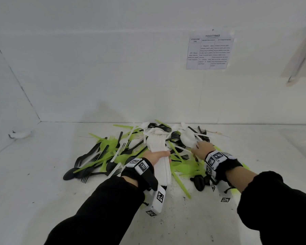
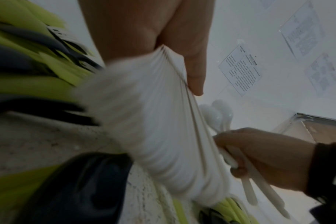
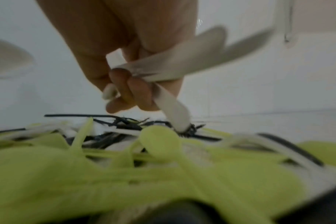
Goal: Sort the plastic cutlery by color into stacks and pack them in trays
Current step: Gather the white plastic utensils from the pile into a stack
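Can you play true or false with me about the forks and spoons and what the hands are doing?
1. The left hand holds a white stack. True.
2. The right hand holds green forks. False: it grips white spoons.
3. The pile has green, black and white cutlery mixed together. True.
4. The pile sits in a tray. False: it lies loose on the table; no tray holds it.
5. A paper hangs on the wall behind. True.
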### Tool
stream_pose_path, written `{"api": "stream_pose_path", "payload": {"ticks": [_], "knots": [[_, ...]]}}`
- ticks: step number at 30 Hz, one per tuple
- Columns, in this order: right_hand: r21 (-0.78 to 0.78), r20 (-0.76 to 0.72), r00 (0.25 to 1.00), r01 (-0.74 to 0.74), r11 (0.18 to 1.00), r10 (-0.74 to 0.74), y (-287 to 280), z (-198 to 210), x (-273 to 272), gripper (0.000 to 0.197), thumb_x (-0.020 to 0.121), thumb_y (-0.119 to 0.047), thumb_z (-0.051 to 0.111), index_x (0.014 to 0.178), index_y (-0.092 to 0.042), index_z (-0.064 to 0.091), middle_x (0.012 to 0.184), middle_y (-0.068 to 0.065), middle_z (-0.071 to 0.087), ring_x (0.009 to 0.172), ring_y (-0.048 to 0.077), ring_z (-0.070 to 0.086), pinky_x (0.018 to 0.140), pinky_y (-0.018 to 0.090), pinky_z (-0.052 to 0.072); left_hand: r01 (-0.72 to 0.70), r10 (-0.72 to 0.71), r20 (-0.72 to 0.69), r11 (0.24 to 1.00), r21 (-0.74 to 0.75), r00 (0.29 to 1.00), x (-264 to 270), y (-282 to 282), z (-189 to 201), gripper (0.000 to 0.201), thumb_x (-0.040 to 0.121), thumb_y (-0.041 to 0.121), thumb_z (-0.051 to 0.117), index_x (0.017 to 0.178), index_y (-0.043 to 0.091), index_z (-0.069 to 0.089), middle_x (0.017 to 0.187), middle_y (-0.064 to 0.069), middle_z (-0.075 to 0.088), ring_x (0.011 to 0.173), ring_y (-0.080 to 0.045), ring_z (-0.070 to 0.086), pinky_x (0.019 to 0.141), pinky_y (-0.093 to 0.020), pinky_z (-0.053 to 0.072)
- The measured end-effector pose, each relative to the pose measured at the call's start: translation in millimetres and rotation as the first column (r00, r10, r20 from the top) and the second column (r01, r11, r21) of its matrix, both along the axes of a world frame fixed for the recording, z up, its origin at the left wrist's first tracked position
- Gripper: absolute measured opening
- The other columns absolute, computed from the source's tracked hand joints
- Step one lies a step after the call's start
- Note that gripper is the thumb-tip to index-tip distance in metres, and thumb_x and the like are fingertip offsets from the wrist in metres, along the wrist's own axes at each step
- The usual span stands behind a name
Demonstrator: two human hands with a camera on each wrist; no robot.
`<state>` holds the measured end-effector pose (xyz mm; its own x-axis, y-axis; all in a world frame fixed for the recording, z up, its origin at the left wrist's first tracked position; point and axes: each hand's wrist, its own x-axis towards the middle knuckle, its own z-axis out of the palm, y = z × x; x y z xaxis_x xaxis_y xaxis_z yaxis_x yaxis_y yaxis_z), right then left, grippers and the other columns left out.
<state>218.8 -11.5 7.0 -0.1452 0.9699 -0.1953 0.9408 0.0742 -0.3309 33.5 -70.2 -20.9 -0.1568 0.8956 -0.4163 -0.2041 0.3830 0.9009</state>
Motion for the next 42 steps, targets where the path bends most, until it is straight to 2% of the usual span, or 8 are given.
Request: {"api": "stream_pose_path", "payload": {"ticks": [5, 12, 15, 18, 24, 29, 35, 42], "knots": [[-0.020, -0.604, 0.796, -0.072, 0.997, 0.046, -4.5, 13.5, 1.4, 0.029, 0.092, -0.011, 0.047, 0.066, -0.014, 0.058, 0.062, 0.003, 0.053, 0.050, 0.014, 0.043, 0.049, 0.023, 0.036, -0.094, 0.091, 0.054, 0.994, 0.057, 0.994, 11.7, 2.8, 6.0, 0.031, 0.062, 0.015, 0.085, 0.081, 0.001, 0.064, 0.078, -0.017, 0.068, 0.071, -0.030, 0.064, 0.086, -0.050, 0.053], [-0.151, -0.812, 0.582, -0.150, 0.977, -0.036, -24.3, -3.1, -18.5, 0.031, 0.096, 0.000, 0.038, 0.068, -0.009, 0.050, 0.050, -0.006, 0.054, 0.036, 0.003, 0.046, 0.036, 0.015, 0.037, -0.225, 0.201, 0.192, 0.968, 0.109, 0.960, 30.9, 18.3, -7.5, 0.102, 0.031, 0.040, 0.092, 0.115, -0.007, 0.058, 0.112, -0.026, 0.063, 0.102, -0.041, 0.062, 0.088, -0.058, 0.050], [-0.205, -0.793, 0.603, -0.133, 0.970, -0.085, -23.1, -16.4, -20.8, 0.008, 0.091, -0.015, 0.046, 0.090, -0.014, 0.053, 0.078, 0.004, 0.061, 0.063, 0.009, 0.059, 0.051, 0.018, 0.048, -0.292, 0.267, 0.201, 0.950, 0.107, 0.943, 35.5, 13.7, 3.5, 0.081, 0.048, 0.026, 0.092, 0.114, -0.005, 0.058, 0.113, -0.023, 0.064, 0.102, -0.038, 0.063, 0.090, -0.055, 0.050], [-0.241, -0.752, 0.657, -0.194, 0.951, -0.057, -20.4, -26.0, -17.1, 0.028, 0.089, -0.017, 0.047, 0.116, -0.010, 0.051, 0.104, 0.012, 0.060, 0.091, 0.026, 0.060, 0.075, 0.036, 0.053, -0.330, 0.305, 0.196, 0.937, 0.114, 0.932, 40.6, 7.3, 15.8, 0.088, 0.039, 0.026, 0.090, 0.116, -0.001, 0.056, 0.113, -0.018, 0.064, 0.103, -0.034, 0.062, 0.090, -0.053, 0.050], [-0.277, -0.813, 0.580, -0.315, 0.908, -0.048, -33.1, -12.3, -3.7, 0.018, 0.093, 0.003, 0.034, 0.097, -0.006, 0.049, 0.073, 0.008, 0.048, 0.056, 0.017, 0.045, 0.037, 0.019, 0.039, -0.303, 0.282, 0.170, 0.947, 0.110, 0.944, 46.5, 11.3, 3.0, 0.104, 0.021, 0.032, 0.091, 0.115, -0.001, 0.059, 0.110, -0.021, 0.066, 0.098, -0.035, 0.065, 0.087, -0.055, 0.051], [-0.175, -0.757, 0.653, -0.177, 0.968, -0.018, -28.9, -13.8, 1.9, 0.010, 0.099, -0.020, 0.036, 0.105, -0.015, 0.042, 0.074, 0.001, 0.040, 0.055, 0.012, 0.035, 0.047, 0.024, 0.031, -0.309, 0.297, 0.109, 0.945, 0.109, 0.949, 50.3, 8.4, 2.3, 0.100, 0.029, 0.033, 0.089, 0.118, -0.001, 0.058, 0.109, -0.018, 0.066, 0.098, -0.033, 0.064, 0.089, -0.052, 0.051], [-0.184, -0.835, 0.542, -0.115, 0.976, -0.094, -21.7, -3.1, -8.6, 0.011, 0.096, -0.016, 0.041, 0.087, -0.021, 0.037, 0.074, 0.004, 0.043, 0.053, 0.013, 0.039, 0.045, 0.023, 0.035, -0.211, 0.204, 0.084, 0.974, 0.079, 0.975, 59.7, -2.4, 8.3, 0.029, 0.071, 0.007, 0.079, 0.094, 0.003, 0.064, 0.103, -0.020, 0.066, 0.084, -0.030, 0.063, 0.086, -0.046, 0.053], [-0.034, -0.852, 0.523, -0.008, 0.999, -0.025, -18.1, -7.6, -21.2, 0.023, 0.093, -0.011, 0.049, 0.115, -0.012, 0.053, 0.090, -0.003, 0.055, 0.080, 0.008, 0.053, 0.069, 0.014, 0.045, -0.236, 0.227, 0.113, 0.968, 0.082, 0.967, 53.7, 5.1, 7.6, 0.038, 0.071, 0.009, 0.080, 0.103, -0.001, 0.061, 0.100, -0.017, 0.066, 0.084, -0.030, 0.063, 0.081, -0.043, 0.053]]}}
